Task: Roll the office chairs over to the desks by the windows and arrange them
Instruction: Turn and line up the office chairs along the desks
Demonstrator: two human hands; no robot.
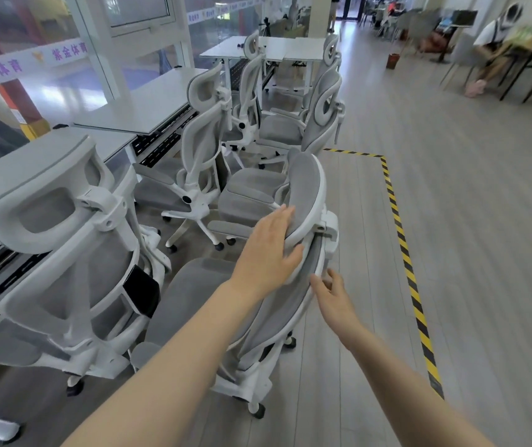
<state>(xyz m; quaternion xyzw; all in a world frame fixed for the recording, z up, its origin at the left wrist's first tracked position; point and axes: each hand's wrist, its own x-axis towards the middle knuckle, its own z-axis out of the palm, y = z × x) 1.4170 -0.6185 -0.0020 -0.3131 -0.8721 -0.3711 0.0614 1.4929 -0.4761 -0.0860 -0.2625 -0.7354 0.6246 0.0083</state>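
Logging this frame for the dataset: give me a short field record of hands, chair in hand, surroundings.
left hand: open, flat on the headrest of the nearest chair
right hand: open, fingers touching the edge of the backrest
chair facing: seat toward the desks
other chairs: several, by the desks along the windows
floor: yellow-black tape to the right

bright window daylight, blurred warped edges

Legible text: one item only. White horizontal banner strip (26, 64) across the glass window wall, far left, carries purple Chinese characters "紫金体育", printed twice along the strip. The same strip farther right (222, 9) bears purple characters too small and blurred to read.
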